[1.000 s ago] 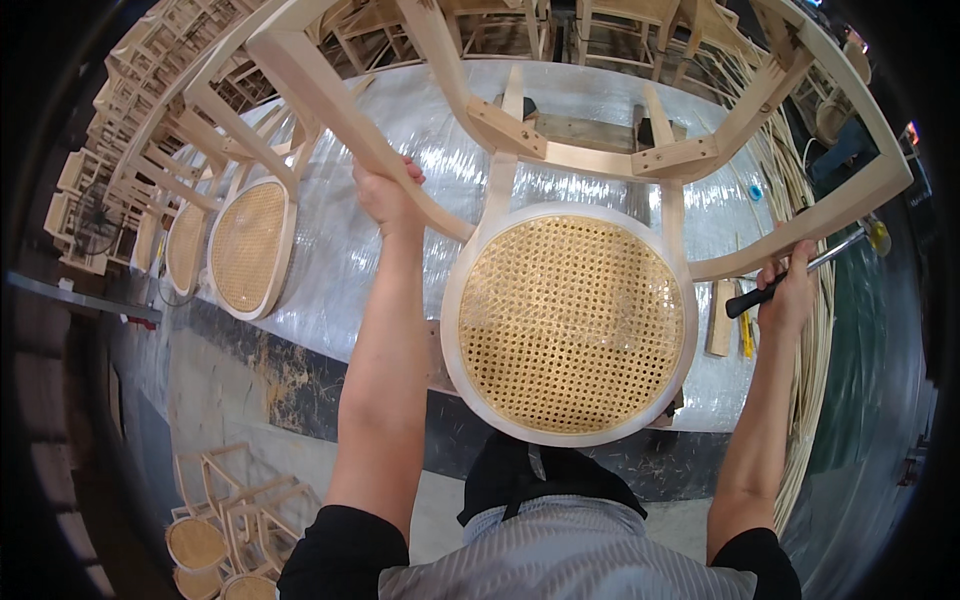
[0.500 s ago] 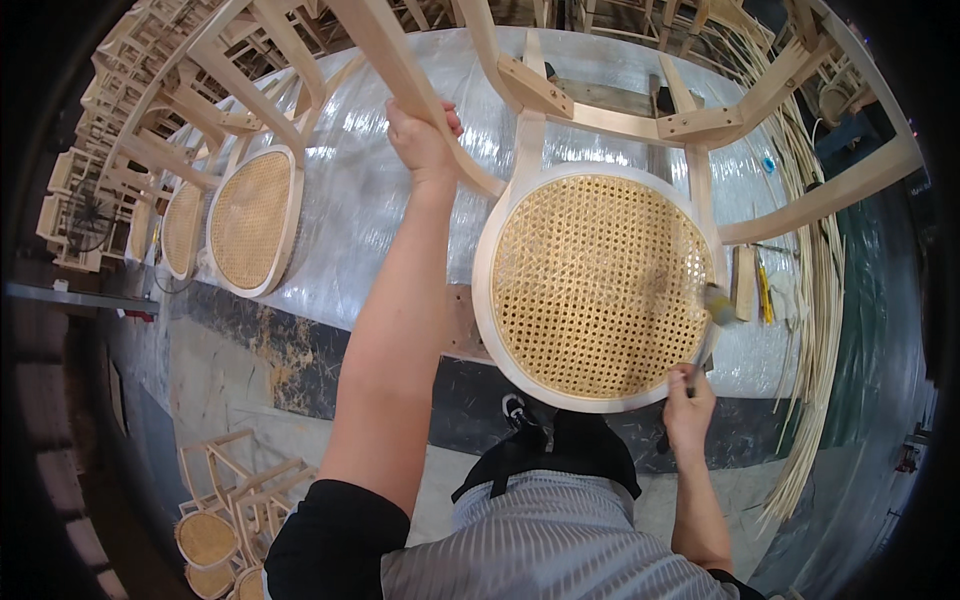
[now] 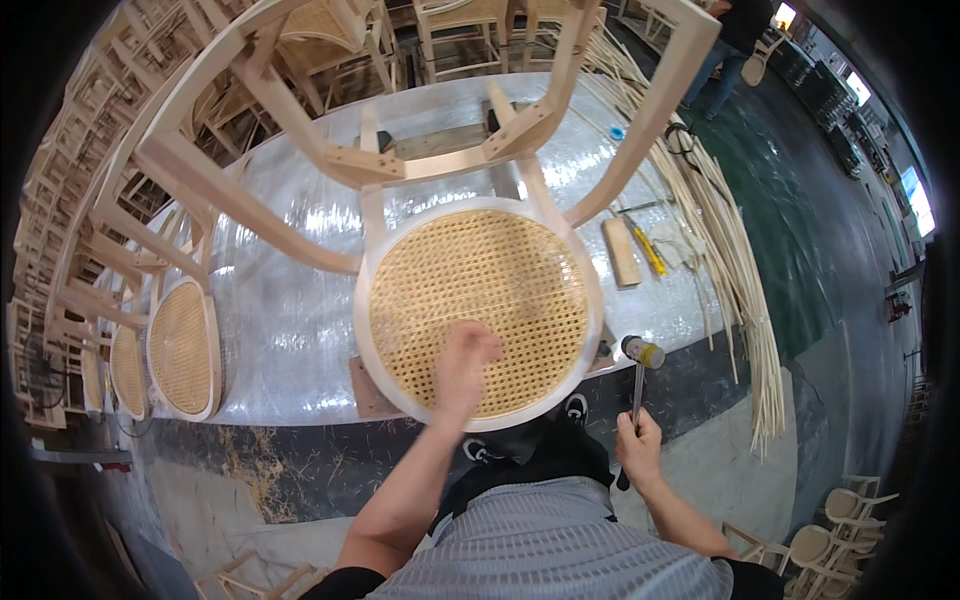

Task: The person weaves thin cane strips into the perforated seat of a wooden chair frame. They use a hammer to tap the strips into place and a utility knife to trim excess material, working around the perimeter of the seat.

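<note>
In front of me a light wooden chair has a round seat frame (image 3: pixel 593 300) filled with woven cane (image 3: pixel 500 260). Over the front left part of the cane is my left hand (image 3: pixel 463 370); motion smears its fingers, and whether it touches the weave is unclear. Out to the right of the seat, my right hand (image 3: pixel 640 443) grips the handle of a small mallet (image 3: pixel 642 352). The mallet's head, yellow and dark, points up and stands apart from the seat rim.
More cane-seated chairs (image 3: pixel 182 345) line the left. On the plastic-covered table (image 3: pixel 290 340) lie a wood block (image 3: pixel 620 252) and a yellow cutter-like tool (image 3: pixel 650 250). Long cane strips (image 3: pixel 735 280) hang over the right edge. Another person (image 3: pixel 735 40) stands far right. Stacked stools (image 3: pixel 810 545) are behind on the right.
My left hand has let go of the chair's wooden leg and come down over the cane. The mallet, still in my right hand, has moved away from the seat's rim. My view has shifted.
</note>
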Motion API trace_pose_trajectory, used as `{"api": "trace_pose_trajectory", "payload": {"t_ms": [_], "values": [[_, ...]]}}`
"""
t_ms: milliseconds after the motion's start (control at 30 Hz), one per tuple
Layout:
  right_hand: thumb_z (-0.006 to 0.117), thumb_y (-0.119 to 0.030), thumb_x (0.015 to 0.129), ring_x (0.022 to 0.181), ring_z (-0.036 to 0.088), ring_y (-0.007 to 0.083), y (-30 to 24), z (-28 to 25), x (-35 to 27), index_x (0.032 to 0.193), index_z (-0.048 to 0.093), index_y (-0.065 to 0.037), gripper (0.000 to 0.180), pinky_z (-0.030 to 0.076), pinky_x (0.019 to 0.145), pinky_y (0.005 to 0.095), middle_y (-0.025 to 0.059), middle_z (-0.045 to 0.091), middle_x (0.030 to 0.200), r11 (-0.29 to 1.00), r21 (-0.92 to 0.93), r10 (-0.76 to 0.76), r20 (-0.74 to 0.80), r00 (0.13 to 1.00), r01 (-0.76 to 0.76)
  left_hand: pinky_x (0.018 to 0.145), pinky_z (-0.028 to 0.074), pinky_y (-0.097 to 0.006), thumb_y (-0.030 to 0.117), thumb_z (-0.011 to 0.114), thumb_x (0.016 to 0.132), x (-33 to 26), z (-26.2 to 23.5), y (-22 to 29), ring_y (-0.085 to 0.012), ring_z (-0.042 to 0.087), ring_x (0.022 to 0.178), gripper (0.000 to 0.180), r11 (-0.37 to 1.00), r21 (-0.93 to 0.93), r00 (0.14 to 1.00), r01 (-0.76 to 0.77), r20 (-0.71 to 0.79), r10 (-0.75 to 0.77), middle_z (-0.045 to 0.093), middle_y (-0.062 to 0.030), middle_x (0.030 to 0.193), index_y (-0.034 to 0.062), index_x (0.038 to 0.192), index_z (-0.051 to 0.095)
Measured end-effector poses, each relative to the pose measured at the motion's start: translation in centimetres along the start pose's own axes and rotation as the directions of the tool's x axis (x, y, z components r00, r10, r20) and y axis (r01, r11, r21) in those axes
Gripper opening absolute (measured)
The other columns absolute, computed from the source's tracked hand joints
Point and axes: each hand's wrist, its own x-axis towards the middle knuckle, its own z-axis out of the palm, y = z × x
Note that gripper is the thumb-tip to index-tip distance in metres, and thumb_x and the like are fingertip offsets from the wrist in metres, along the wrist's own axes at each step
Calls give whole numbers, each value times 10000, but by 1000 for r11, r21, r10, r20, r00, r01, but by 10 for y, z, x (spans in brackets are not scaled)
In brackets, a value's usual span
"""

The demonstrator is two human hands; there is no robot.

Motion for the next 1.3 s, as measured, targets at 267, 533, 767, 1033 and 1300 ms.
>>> {"api": "trace_pose_trajectory", "payload": {"t_ms": [267,533,767,1033,1300], "values": [[650,-175,1072,530,419,39,8,-107,22,884,522,-116,235,333,464,244,-58,467,666,999,41,-33,-80,996,36,1065,513,-480,408,788,924,125,255,-21,-387,627,1248,808,665,736,965,-125,245,-90,588,-268,1356,77,1575,442],[638,-198,1087,527,386,34,8,-258,43,864,463,-132,291,306,470,248,-63,413,650,989,-145,-11,-140,990,-10,1116,481,-517,261,798,883,224,341,-90,-444,499,1363,1057,332,907,959,257,-199,-200,422,-240,1502,98,1702,149],[592,-170,1117,550,326,26,-3,-274,99,837,411,-148,334,273,488,256,-68,357,659,977,-202,-66,-16,998,62,1023,547,-474,126,804,859,150,312,-62,-354,649,1217,957,816,577,1000,-21,23,10,567,-242,1363,3,1624,243],[621,-172,1081,583,379,34,-27,-168,126,853,527,-66,268,300,515,255,-62,423,666,970,-118,-177,250,952,212,1024,579,-381,-23,804,860,41,62,94,-231,660,1199,792,957,234,959,-170,-186,216,612,-117,1354,40,1533,392],[563,-181,1098,562,455,55,-27,-8,79,903,519,-63,233,380,509,231,-15,516,721,903,-44,-396,298,869,426,1132,503,-351,-98,633,935,118,-79,156,-205,584,1361,732,919,208,942,-335,47,333,544,-132,1546,32,1608,373]]}}
